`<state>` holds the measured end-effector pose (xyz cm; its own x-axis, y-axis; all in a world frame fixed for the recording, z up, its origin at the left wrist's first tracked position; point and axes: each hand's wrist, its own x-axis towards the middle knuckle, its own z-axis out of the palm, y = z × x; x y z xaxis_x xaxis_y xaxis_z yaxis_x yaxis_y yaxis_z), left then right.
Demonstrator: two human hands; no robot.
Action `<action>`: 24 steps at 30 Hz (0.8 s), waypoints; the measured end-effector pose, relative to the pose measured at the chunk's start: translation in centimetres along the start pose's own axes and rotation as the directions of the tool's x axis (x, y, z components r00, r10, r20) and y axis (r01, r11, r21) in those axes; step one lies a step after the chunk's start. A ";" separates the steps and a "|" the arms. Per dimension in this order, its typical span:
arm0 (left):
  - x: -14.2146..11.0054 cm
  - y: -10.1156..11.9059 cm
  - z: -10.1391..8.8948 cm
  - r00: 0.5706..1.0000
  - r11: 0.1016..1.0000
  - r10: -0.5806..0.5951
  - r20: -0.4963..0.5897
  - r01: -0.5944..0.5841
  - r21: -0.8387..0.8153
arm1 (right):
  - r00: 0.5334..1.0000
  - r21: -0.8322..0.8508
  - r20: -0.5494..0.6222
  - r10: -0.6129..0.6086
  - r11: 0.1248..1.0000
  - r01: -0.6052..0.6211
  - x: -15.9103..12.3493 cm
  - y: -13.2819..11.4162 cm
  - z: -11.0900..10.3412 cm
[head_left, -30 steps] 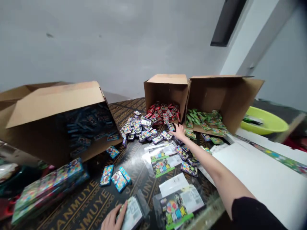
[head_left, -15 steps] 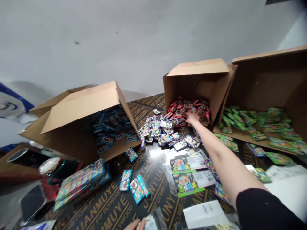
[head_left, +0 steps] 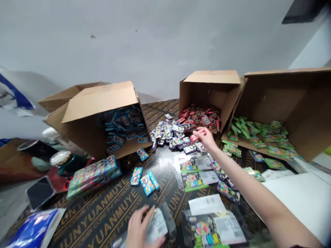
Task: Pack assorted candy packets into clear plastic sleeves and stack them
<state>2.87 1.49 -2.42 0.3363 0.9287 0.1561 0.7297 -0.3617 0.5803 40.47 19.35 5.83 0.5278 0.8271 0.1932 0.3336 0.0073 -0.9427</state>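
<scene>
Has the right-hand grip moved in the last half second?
Yes: against the middle cardboard box, the right-hand grip has drawn back from the red packets inside, toward the wearer, to outside the opening.

Pale grey wall (head_left: 181, 44), small dark marks (head_left: 93, 36); black tabletop (head_left: 165, 186), gold lettering (head_left: 120, 204), bright glare (head_left: 167, 163)

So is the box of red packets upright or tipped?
Tipped: the box lies on its side, opening toward the camera, with red packets inside.

Kinda flat light, 1 harsh glare patch on the black tabletop (head_left: 165, 162), left box (head_left: 102, 100) murky inside, left hand (head_left: 138, 225) motion-blurred, edges stretched.
</scene>
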 end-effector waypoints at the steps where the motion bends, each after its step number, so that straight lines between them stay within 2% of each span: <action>1: 0.9 1.8 -0.3 0.998 0.986 -0.058 0.014 0.059 -0.159 | 0.997 0.056 0.073 0.011 0.998 -0.015 -3.1 -0.6 1.0; 2: 2.0 3.6 -0.5 0.991 0.932 -0.132 0.023 0.132 -0.338 | 0.990 0.113 0.141 0.024 0.993 -0.040 -6.4 -1.2 2.2; 3: 3.0 5.3 -0.5 0.976 0.825 -0.210 0.049 0.204 -0.527 | 0.977 0.203 0.208 0.046 0.975 -0.089 -9.7 -1.6 3.2; 5: 4.8 8.0 0.0 0.930 0.442 -0.305 0.205 0.329 -0.835 | 0.947 0.423 0.306 0.101 0.877 -0.230 -15.8 -2.3 5.0; 6: 5.4 8.8 0.3 0.914 0.261 -0.328 0.237 0.329 -0.907 | 0.938 0.488 0.326 0.116 0.829 -0.272 -18.4 -2.5 5.6; 7: 5.7 9.2 0.6 0.901 0.132 -0.366 0.231 0.296 -0.946 | 0.937 0.518 0.329 0.121 0.806 -0.286 -20.6 -2.6 6.1; 8: 5.8 9.3 0.7 0.891 0.038 -0.395 0.225 0.260 -0.965 | 0.940 0.511 0.324 0.109 0.816 -0.271 -22.2 -2.7 6.4; 9: 5.7 9.0 0.6 0.882 -0.016 -0.421 0.211 0.225 -0.974 | 0.939 0.486 0.333 0.080 0.840 -0.244 -23.4 -2.6 6.5; 12: 4.3 7.2 -0.5 0.876 -0.043 -0.437 0.204 0.206 -0.978 | 0.912 0.386 0.405 -0.065 0.917 -0.106 -24.2 -2.1 6.0; 15: 2.6 5.3 -2.5 0.886 -0.022 -0.401 0.234 0.246 -0.969 | 0.904 0.185 0.378 -0.199 0.973 0.138 -23.1 -1.7 5.2; 16: 2.1 4.9 -3.1 0.890 -0.030 -0.379 0.254 0.262 -0.965 | 0.892 0.130 0.390 -0.231 0.972 0.195 -22.8 -1.7 5.0; 17: 1.6 4.7 -3.7 0.895 -0.047 -0.351 0.277 0.278 -0.959 | 0.856 0.123 0.449 -0.257 0.966 0.226 -22.7 -1.8 4.8; 18: 1.2 4.5 -4.1 0.899 -0.071 -0.317 0.303 0.296 -0.953 | 0.791 0.164 0.542 -0.284 0.959 0.232 -22.9 -2.0 4.6; 20: 0.4 4.6 -4.5 0.901 -0.123 -0.232 0.367 0.347 -0.930 | 0.592 0.301 0.721 -0.361 0.932 0.202 -23.9 -2.7 4.4; 21: 0.1 4.7 -4.5 0.899 -0.145 -0.194 0.394 0.371 -0.917 | 0.496 0.349 0.770 -0.402 0.915 0.202 -24.6 -3.1 4.3; 22: -0.1 4.8 -4.5 0.895 -0.161 -0.168 0.413 0.388 -0.907 | 0.430 0.372 0.792 -0.433 0.901 0.223 -25.4 -3.7 4.1; 23: -0.3 5.0 -4.3 0.895 -0.172 -0.158 0.418 0.392 -0.904 | 0.399 0.374 0.798 -0.451 0.891 0.259 -26.1 -4.2 4.0; 24: -0.5 5.1 -4.1 0.895 -0.181 -0.161 0.415 0.387 -0.904 | 0.394 0.369 0.794 -0.463 0.882 0.293 -26.7 -4.6 3.9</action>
<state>3.94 -0.50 3.72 0.4310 0.8560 -0.2854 -0.5405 0.4982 0.6780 21.74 -0.58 3.97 -0.5671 0.7685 0.2964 0.1606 0.4561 -0.8753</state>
